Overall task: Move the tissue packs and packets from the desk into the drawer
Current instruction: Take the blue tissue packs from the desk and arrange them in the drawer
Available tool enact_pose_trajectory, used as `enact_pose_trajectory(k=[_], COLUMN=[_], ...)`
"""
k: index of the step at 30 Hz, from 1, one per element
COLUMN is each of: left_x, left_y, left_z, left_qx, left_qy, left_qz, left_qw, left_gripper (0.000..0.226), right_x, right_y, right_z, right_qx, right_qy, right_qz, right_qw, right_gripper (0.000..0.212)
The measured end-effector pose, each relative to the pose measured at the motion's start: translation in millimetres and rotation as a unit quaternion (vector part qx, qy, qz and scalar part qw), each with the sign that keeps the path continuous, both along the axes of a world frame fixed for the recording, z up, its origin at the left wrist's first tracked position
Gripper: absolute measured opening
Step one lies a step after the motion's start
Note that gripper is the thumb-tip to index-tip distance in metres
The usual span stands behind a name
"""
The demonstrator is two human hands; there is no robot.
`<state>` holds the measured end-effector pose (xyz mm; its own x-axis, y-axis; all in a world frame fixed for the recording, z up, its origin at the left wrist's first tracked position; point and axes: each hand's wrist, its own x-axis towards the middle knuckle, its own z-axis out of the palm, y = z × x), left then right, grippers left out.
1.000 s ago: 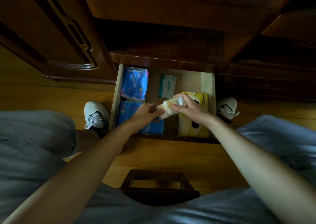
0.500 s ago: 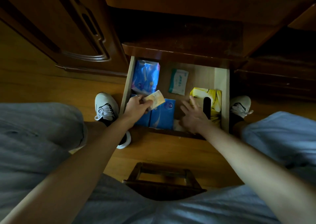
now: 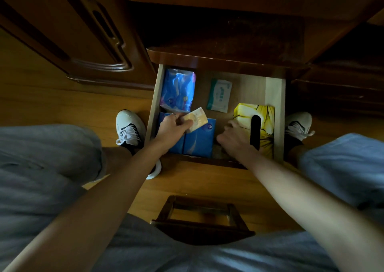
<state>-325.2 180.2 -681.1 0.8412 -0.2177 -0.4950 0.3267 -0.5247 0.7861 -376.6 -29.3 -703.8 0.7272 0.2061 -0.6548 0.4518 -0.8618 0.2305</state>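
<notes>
Two bare hands reach down into the open wooden drawer point(image 3: 275, 97), seen from the head camera looking over the person's grey-clad knees. The left hand point(image 3: 171, 128) hovers over the near left part of the drawer, and its thumb and fingers pinch a small pale yellow packet point(image 3: 197, 119), which sticks out to the right of the hand and is tilted, above the blue packs. The right hand point(image 3: 233, 137) rests low in the near middle of the drawer, fingers loosely spread and reaching toward the left edge of the yellow tissue box point(image 3: 262, 124); whether they touch it I cannot tell, and they hold nothing that shows.

Inside the drawer, a blue tissue pack with a crinkled wrapper point(image 3: 178, 90) lies at the far left against the side wall. Just nearer, a pair of darker blue packs point(image 3: 198, 140) lies side by side, partly under the left hand. A small white and green wipes packet point(image 3: 219, 95) lies flat on the bare drawer bottom at the far middle, apart from the others. The yellow tissue box fills the near right corner, with a dark oval slot point(image 3: 255, 131) along its top.

Either side of the drawer, on the wooden floor point(image 3: 62, 105), a white sneaker point(image 3: 129, 127) stands at the left and another white sneaker point(image 3: 299, 124) at the right. A dark wooden stool point(image 3: 202, 219) shows between the knees, near the camera.
</notes>
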Motion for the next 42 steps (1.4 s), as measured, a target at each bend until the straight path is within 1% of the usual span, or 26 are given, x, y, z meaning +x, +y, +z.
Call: enact_pose_trajectory(k=[2, 3, 4, 5, 6, 7, 8, 9, 10, 12, 14, 15, 16, 17, 19, 20, 21, 23, 25, 27, 31, 35, 38, 40, 42], left_x=[1.0, 1.6, 2.5, 3.5, 4.5, 4.7, 4.2, 2.3, -0.4, -6.5, -12.8, -15.5, -16.5, -16.4, -16.6, -16.6, -16.8, -18.9, -21.3, -21.9, -21.6, -17.5, -14.5, -13.9, -13.6], left_y=[-0.7, -1.2, -2.2, -4.3, -8.1, -13.5, -20.6, -27.9, -34.4, -40.8, -40.9, -40.6, -41.1, -41.6, -39.6, -35.4, -29.5, -16.5, -9.3, -7.5, -6.8, -9.8, -10.0, -10.7, -12.7], left_z=[0.1, 0.2, 1.0, 2.1, 3.6, 5.5, 7.5, 9.1, 10.0, 7.5, 2.0, 0.8, -0.1, -0.3, -1.5, -2.6, -4.5, -8.8, -11.1, -12.6, -16.8, -16.1, -11.8, -5.1, 5.6], left_qx=[0.004, 0.001, -0.009, -0.022, -0.034, -0.040, -0.038, -0.030, -0.024, -0.024, -0.047, -0.054, -0.045, -0.026, 0.010, 0.039, 0.081, 0.168, 0.207, 0.212, 0.210, 0.216, 0.220, 0.222, 0.220], left_qy=[-0.006, -0.005, 0.000, 0.011, 0.025, 0.035, 0.033, 0.020, 0.005, -0.007, 0.003, 0.010, 0.004, -0.006, -0.028, -0.046, -0.072, -0.121, -0.155, -0.178, -0.191, -0.177, -0.156, -0.131, -0.096], left_qz=[-0.015, -0.026, -0.043, -0.068, -0.100, -0.136, -0.169, -0.189, -0.193, -0.161, -0.115, -0.099, -0.098, -0.112, -0.152, -0.176, -0.207, -0.282, -0.320, -0.328, -0.352, -0.361, -0.369, -0.380, -0.385], left_qw=[1.000, 1.000, 0.999, 0.997, 0.994, 0.989, 0.984, 0.981, 0.981, 0.987, 0.992, 0.994, 0.994, 0.993, 0.988, 0.983, 0.972, 0.937, 0.911, 0.903, 0.892, 0.890, 0.889, 0.889, 0.891], left_gripper=[0.044, 0.045, 0.045, 0.043, 0.041, 0.041, 0.043, 0.046, 0.049, 0.051, 0.042, 0.039, 0.039, 0.042, 0.046, 0.045, 0.044, 0.043, 0.042, 0.041, 0.041, 0.039, 0.039, 0.042, 0.047], right_x=[1.1, 1.1, 0.2, -0.2, -1.8, -3.3, -3.1, -2.2, -0.4, -1.2, -7.4, -11.0, -13.3, -13.0, -5.3, -0.7, 2.3, -0.4, -10.5, -17.3, -13.1, -12.8, -14.5, -12.0, -9.9], right_y=[-6.0, -14.1, -24.9, -36.3, -46.2, -52.2, -54.4, -54.0, -51.7, -47.6, -47.9, -47.6, -48.0, -48.9, -49.8, -48.7, -46.2, -35.7, -23.0, -13.9, -7.8, -5.2, -12.9, -21.8, -34.2], right_z=[1.3, 4.0, 8.4, 13.5, 19.8, 25.9, 30.7, 35.0, 38.4, 39.4, 36.9, 35.4, 33.5, 31.7, 29.7, 29.6, 28.2, 22.8, 16.5, 13.6, 12.6, 8.3, 9.7, 21.1, 39.5], right_qx=[-0.001, 0.023, 0.067, 0.126, 0.198, 0.274, 0.340, 0.382, 0.400, 0.420, 0.449, 0.454, 0.449, 0.431, 0.343, 0.292, 0.247, 0.180, 0.113, 0.070, 0.025, 0.018, 0.054, 0.109, 0.181], right_qy=[-0.018, -0.041, -0.086, -0.152, -0.214, -0.242, -0.224, -0.170, -0.111, -0.037, -0.011, -0.004, -0.009, -0.030, -0.091, -0.096, -0.079, -0.025, 0.011, 0.015, -0.005, 0.016, 0.017, -0.007, -0.046], right_qz=[0.002, -0.012, -0.035, -0.065, -0.106, -0.156, -0.203, -0.234, -0.251, -0.267, -0.293, -0.298, -0.291, -0.273, -0.220, -0.190, -0.159, -0.108, -0.042, -0.011, -0.021, -0.019, -0.033, -0.093, -0.159], right_qw=[1.000, 0.999, 0.993, 0.978, 0.951, 0.917, 0.890, 0.878, 0.875, 0.867, 0.844, 0.840, 0.845, 0.860, 0.909, 0.933, 0.953, 0.977, 0.993, 0.997, 0.999, 1.000, 0.998, 0.990, 0.969], right_gripper=[0.021, 0.029, 0.033, 0.034, 0.033, 0.034, 0.039, 0.045, 0.045, 0.039, 0.039, 0.040, 0.038, 0.037, 0.037, 0.036, 0.034, 0.026, 0.021, 0.023, 0.025, 0.030, 0.034, 0.039, 0.044])
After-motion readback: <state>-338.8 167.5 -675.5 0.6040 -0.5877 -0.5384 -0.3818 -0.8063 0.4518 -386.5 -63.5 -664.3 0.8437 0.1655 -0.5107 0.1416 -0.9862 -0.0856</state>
